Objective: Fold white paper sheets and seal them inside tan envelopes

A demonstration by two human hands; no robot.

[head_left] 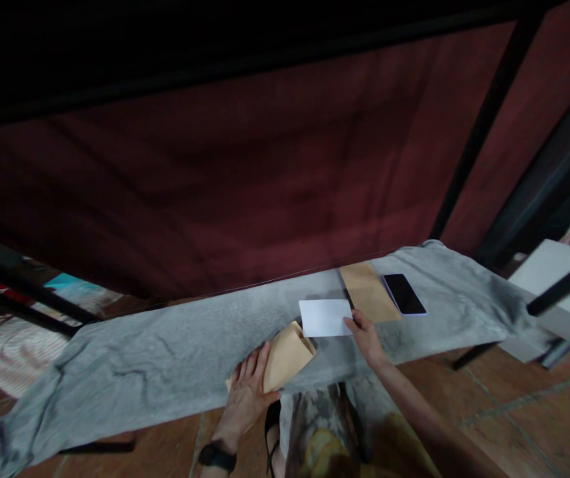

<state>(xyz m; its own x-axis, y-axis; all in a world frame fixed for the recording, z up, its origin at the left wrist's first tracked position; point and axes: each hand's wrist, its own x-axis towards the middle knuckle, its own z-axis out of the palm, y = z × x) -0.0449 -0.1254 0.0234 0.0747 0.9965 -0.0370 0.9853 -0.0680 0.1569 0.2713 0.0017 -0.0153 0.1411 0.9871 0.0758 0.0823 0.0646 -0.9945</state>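
Note:
My right hand (364, 335) pinches the right edge of a white sheet of paper or card (325, 318), held flat over the bench. Its left end is beside the gaping mouth of a brown paper envelope (287, 358); whether they touch I cannot tell. My left hand (249, 388), with a dark band at the wrist, grips that envelope, fingers across its top and thumb at the near edge. Another brown paper envelope (368, 292) lies flat beyond my right hand. Beside it rests a dark-screened phone (405, 295) with a pale purple rim.
A grey cloth (165, 352) covers the long, narrow bench. Behind it hangs a dark red fabric panel (265, 179) with black frame bars. White boxes (558, 285) stand at the right, and a round woven piece (13, 352) is at the far left. Tiles cover the floor.

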